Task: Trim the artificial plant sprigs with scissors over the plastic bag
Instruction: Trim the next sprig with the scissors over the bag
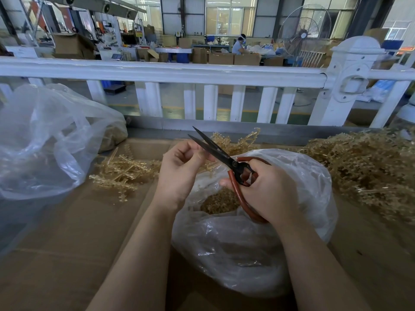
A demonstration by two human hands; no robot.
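Left of my left hand (pixel 179 173) lies a small heap of tan plastic sprigs (pixel 122 173) on the cardboard worktop (pixel 67 232). I judge them light, springy and thin-stemmed, so best pinched close to the cut. My left hand is curled, thumb and fingertips pinching something thin against the blades; I cannot tell how much stem it holds. Just to its right, the scissors (pixel 215 151) stand with blades parted, red handles gripped in my right hand (pixel 267 194). Both hands hover over the clear plastic bag (pixel 247 250), trimmed bits inside. Right of my right hand sits the big sprig pile (pixel 368 173).
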